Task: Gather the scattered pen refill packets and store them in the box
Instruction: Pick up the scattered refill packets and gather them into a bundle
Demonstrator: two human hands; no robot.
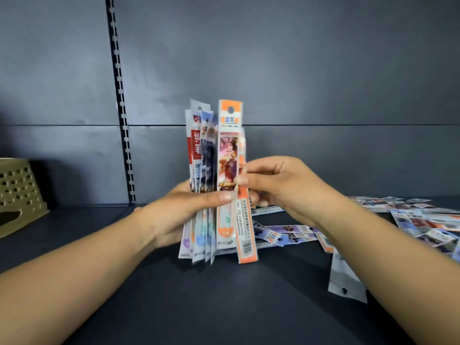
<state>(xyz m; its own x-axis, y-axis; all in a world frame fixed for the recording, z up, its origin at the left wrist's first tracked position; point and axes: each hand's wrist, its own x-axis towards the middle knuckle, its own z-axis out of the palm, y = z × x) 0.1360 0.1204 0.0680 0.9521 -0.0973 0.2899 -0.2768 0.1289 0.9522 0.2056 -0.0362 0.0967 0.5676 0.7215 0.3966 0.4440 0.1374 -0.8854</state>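
From the head camera, both hands meet at the middle of the view over a dark shelf (224, 307). The left hand (179, 210) grips an upright bundle of pen refill packets (202, 170), thumb laid across the front of the bundle and fingers curled behind it; the packets fan slightly at top and bottom. The right hand (281, 188) pinches an orange-edged packet (230, 155) at the right side of the bundle, thumb on its front and fingers behind. This packet stands upright and touches the others. A second orange strip (245, 230) hangs just beside it, tilted a little, with its barcode end down.

More refill packets lie scattered (423, 217) flat on the shelf to the right, behind and beyond the right forearm, several overlapping; one pale packet (347, 280) lies nearer the camera. At the far left edge stands a tan perforated box (17, 192), well apart from the hands. A slotted upright rail (122, 120) runs down the grey back panel.
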